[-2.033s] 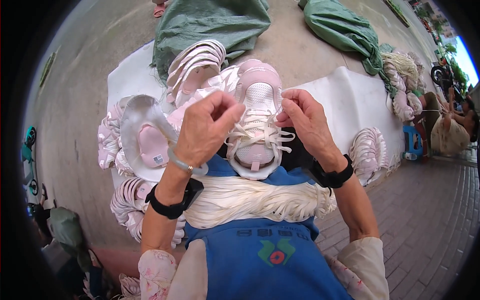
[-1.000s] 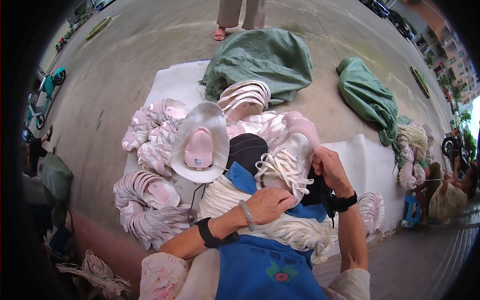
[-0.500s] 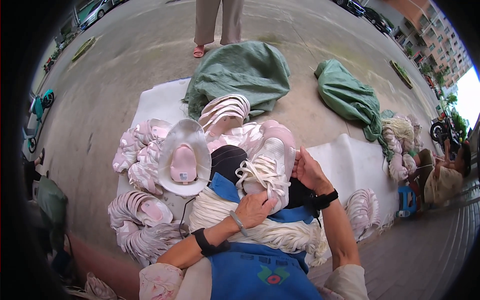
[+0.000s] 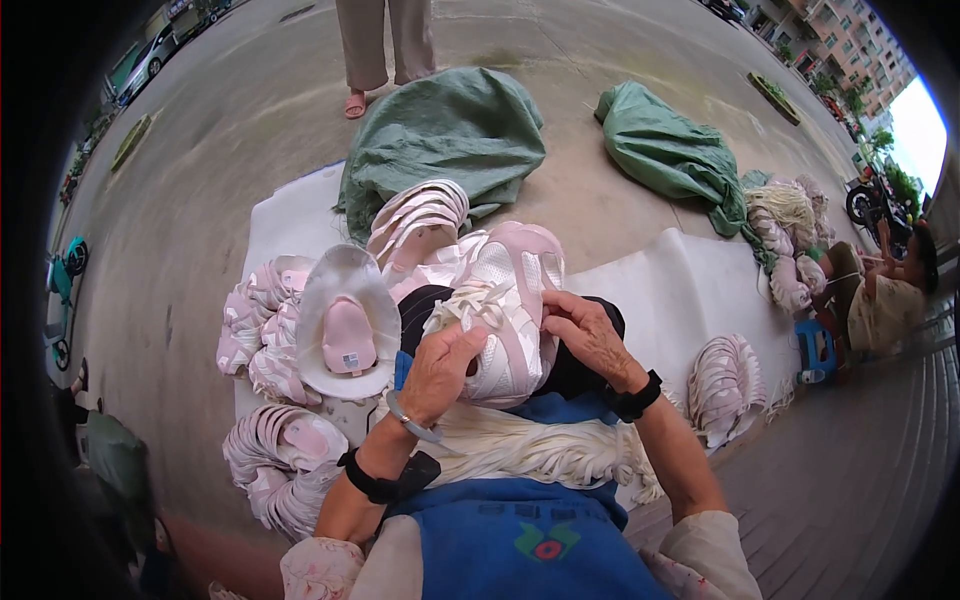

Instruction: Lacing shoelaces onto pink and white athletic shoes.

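Observation:
A pink-and-white shoe upper (image 4: pixel 505 375) lies on my lap between both hands, its side now turned toward me. My left hand (image 4: pixel 445 372) grips its left edge, near the loose white laces. Curled at the right edge, my right hand (image 4: pixel 590 338) pinches the upper with thumb and fingers; whether a lace is between them is hidden. A thick bundle of white shoelaces (image 4: pixel 540 448) stretches across my lap below the upper. To the left stands a white hat-shaped piece with a pink insole (image 4: pixel 349 335) inside.
Stacked pink-and-white uppers (image 4: pixel 285 460) lie at left, with another stack (image 4: pixel 725 385) at right on the white sheet (image 4: pixel 650 275). Green sacks (image 4: pixel 445 135) lie beyond. A person in beige trousers (image 4: pixel 388 40) stands ahead; another person (image 4: pixel 890 300) sits at right near a blue stool (image 4: pixel 815 350).
The upper has turned, showing its side. My left hand has moved left and up from the laces to its left edge; my right hand has come in and closed on the right edge.

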A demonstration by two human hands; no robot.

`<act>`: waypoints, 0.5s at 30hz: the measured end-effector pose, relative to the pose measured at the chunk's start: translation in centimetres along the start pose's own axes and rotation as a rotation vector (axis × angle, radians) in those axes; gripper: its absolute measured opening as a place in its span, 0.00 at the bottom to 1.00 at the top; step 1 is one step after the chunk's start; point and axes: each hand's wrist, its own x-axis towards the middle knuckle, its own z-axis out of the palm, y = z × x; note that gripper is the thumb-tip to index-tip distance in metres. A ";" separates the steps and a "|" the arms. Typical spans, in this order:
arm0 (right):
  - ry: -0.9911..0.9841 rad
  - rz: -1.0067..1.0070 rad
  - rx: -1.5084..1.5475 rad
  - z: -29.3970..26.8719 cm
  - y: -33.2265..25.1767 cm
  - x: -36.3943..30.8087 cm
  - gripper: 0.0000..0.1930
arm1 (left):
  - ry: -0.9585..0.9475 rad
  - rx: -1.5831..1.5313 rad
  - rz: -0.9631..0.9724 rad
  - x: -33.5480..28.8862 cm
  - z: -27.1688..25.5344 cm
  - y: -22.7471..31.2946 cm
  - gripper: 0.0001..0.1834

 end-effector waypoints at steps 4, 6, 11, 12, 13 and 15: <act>0.065 -0.058 -0.058 -1.2 1.1 0.0 0.17 | 0.039 -0.037 -0.089 -0.2 0.1 1.1 0.17; 0.094 -0.074 -0.368 -1.6 1.4 -0.4 0.18 | 0.029 0.026 -0.113 -0.1 0.1 0.5 0.17; 0.254 -0.035 -0.666 2.2 1.4 -2.1 0.30 | -0.026 -0.006 -0.060 0.5 1.1 0.9 0.20; 0.255 -0.003 -0.646 2.8 1.7 -1.9 0.32 | -0.037 0.002 -0.068 0.7 1.2 1.0 0.20; 0.257 0.029 -0.625 3.1 1.7 -1.7 0.33 | -0.034 0.009 -0.068 0.8 1.1 1.2 0.20; 0.244 0.081 -0.534 2.5 1.5 -1.6 0.34 | -0.041 0.025 -0.077 1.1 0.7 2.1 0.21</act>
